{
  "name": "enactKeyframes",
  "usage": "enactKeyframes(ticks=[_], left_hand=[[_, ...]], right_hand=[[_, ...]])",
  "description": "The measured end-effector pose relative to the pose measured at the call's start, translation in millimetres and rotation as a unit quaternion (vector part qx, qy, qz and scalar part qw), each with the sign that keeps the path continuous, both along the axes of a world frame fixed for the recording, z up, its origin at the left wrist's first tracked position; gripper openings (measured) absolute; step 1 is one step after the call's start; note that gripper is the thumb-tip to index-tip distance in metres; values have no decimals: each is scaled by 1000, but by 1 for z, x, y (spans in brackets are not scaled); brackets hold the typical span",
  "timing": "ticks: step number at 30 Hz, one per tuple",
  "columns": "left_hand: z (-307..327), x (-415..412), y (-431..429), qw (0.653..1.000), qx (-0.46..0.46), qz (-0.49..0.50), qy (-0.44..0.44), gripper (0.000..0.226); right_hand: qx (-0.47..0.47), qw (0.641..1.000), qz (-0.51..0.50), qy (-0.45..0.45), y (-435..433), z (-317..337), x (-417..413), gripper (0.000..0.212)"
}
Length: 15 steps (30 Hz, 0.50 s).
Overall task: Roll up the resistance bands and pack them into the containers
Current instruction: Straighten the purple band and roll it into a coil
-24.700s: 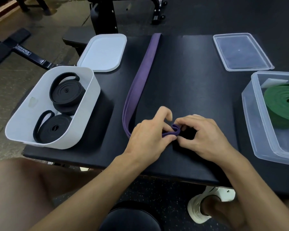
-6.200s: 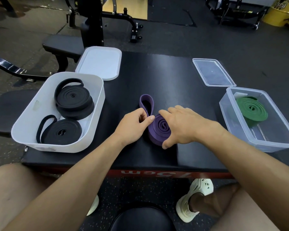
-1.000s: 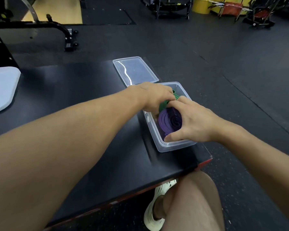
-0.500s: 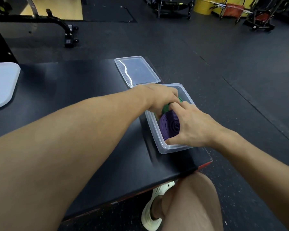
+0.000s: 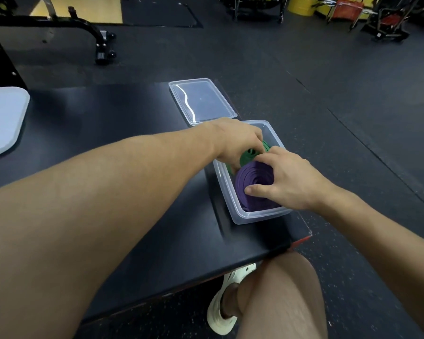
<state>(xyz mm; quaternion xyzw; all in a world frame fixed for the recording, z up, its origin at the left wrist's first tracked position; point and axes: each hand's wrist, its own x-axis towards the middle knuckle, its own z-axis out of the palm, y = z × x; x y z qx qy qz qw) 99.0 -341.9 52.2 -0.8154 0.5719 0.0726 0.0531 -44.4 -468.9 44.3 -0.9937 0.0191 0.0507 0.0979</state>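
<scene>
Clear plastic container (image 5: 255,217), seen from the head view, hugs the table's (image 5: 108,118) right edge, with its lid (image 5: 201,101) just beyond. Inside, the right hand (image 5: 287,177) grasps the purple roll (image 5: 252,177) at the near end. The left hand (image 5: 235,140) grips the green roll (image 5: 249,155), which touches the purple roll from behind.

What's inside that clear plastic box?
A purple roll, a green roll behind it. The left hand hides much of the green, the right hand part of the purple; the box floor is covered.

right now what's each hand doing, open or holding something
The left hand grips the green band roll inside the clear container.
The right hand grips the purple band roll in the same container.
</scene>
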Motion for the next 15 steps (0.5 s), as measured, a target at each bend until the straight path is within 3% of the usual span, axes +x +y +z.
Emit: enactKeyframes(ticks=[7,15], left_hand=[[-8,4,5,1000,-9,15,10,56],[-2,10,1,994,5,68,82,48]], right_hand=[[6,1000,15,-7,3,-1,6,57],[9,998,59,-20,1,1,13,50]])
